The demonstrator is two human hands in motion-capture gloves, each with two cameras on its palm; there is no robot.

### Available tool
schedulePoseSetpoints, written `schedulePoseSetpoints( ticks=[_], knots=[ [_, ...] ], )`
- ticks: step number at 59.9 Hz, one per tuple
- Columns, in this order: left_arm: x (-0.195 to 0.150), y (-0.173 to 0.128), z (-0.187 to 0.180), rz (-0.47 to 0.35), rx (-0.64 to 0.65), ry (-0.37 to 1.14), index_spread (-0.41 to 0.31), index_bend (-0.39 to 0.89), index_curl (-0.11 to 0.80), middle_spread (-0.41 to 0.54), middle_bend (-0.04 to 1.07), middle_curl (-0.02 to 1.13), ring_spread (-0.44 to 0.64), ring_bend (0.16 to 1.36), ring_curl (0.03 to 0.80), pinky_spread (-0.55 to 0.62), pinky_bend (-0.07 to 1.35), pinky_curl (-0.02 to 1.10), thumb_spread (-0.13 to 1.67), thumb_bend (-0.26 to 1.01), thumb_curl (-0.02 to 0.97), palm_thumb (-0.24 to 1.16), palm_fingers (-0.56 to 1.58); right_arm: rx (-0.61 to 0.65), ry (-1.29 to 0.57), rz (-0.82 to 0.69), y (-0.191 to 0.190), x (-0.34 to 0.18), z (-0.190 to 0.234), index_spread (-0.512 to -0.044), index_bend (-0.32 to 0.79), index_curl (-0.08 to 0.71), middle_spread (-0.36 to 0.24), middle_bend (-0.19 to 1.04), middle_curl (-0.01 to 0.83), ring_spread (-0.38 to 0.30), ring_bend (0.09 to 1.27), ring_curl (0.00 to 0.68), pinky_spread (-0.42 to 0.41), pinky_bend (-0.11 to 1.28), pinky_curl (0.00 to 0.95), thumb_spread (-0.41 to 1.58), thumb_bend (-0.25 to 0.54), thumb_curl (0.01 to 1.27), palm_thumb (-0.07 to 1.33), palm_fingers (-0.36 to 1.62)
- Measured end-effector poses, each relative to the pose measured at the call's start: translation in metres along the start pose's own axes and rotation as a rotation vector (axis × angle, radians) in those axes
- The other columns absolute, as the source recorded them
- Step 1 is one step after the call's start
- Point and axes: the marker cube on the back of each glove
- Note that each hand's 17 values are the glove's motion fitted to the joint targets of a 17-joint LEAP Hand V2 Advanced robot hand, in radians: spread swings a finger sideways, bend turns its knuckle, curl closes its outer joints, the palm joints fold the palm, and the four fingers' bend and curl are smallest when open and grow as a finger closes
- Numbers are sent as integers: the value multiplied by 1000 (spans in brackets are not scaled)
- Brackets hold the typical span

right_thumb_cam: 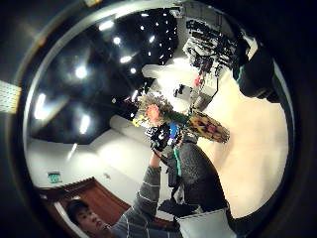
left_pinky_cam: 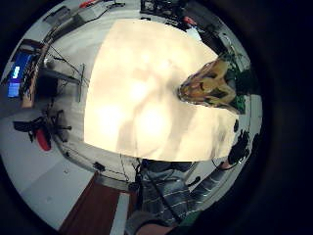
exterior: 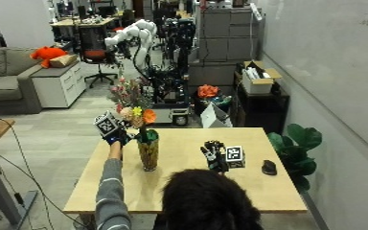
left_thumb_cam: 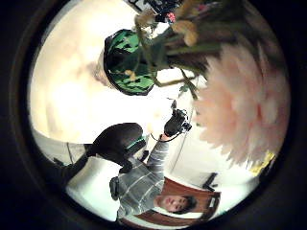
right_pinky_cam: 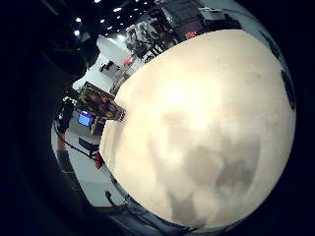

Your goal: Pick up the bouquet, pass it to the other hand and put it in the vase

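Observation:
The bouquet [exterior: 133, 98] of pink, orange and yellow flowers stands with its green stems in the patterned brown vase [exterior: 149, 155] on the left part of the table [exterior: 190, 191]. My left hand [exterior: 115, 134] is raised just left of the stems, below the flower heads; no finger shows around them. The left thumb side palm view has a big pink flower [left_thumb_cam: 240, 105] close by and stems running into the vase mouth [left_thumb_cam: 124, 62]. My right hand [exterior: 214, 155] hovers over the middle of the table with relaxed fingers, holding nothing. The right thumb side palm view shows the bouquet [right_thumb_cam: 151, 111], vase [right_thumb_cam: 208, 126] and left hand [right_thumb_cam: 159, 136].
A dark computer mouse [exterior: 270, 166] lies near the table's right edge. A potted plant [exterior: 295, 143] stands on the floor beyond that edge. Cabinets and robot gear stand behind the table's far side.

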Motion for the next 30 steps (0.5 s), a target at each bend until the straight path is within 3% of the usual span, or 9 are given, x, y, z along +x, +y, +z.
schedulePoseSetpoints(
  ticks=[5,7,11,14,18,26,30],
  knots=[
    [-3,1,-5,49,58,-7,177,56,42,534,136,157,603,456,233,547,325,297,744,-40,376,296,-286,7,96,57,2,1,-6,-205,155,374,-132,231,474,-230,339,427,-28,157,272,1057,-25,404,537,1056],
    [-4,4,-5,58,44,-6,177,57,40,535,137,153,604,457,234,546,320,296,744,-39,374,297,-279,9,142,144,6,6,-9,-205,155,374,-132,231,474,-230,338,427,-28,157,272,1057,-25,404,537,1056],
    [-16,3,-4,-60,-27,-25,178,59,35,536,141,147,606,452,232,542,312,297,744,-42,370,292,-274,13,252,315,12,18,-16,-205,155,374,-132,231,474,-230,338,428,-28,157,272,1058,-25,405,537,1056],
    [-24,-19,-10,13,140,-50,178,62,33,536,141,143,607,449,232,541,307,297,744,-42,368,287,-270,13,297,382,14,24,-18,-205,155,374,-132,230,475,-230,337,428,-28,157,271,1058,-25,405,537,1056],
    [-39,-50,-5,9,169,-70,174,61,30,535,140,138,608,449,231,535,301,298,744,-40,366,286,-266,0,181,297,7,17,-10,-205,155,374,-132,230,475,-230,337,429,-28,158,271,1058,-25,405,537,1056],
    [-51,-44,-8,-22,172,-128,171,59,24,531,140,131,608,452,233,530,298,304,746,-38,363,286,-260,1,202,264,8,-10,-16,-205,156,375,-132,232,475,-231,337,430,-28,154,268,1058,-25,405,537,1054],
    [-52,-37,-11,-33,176,-133,171,58,21,530,148,131,608,449,233,528,295,306,751,-37,363,289,-257,15,326,246,5,1,-23,-205,156,375,-132,232,475,-232,337,430,-28,155,266,1058,-25,405,537,1054]
  ],
)
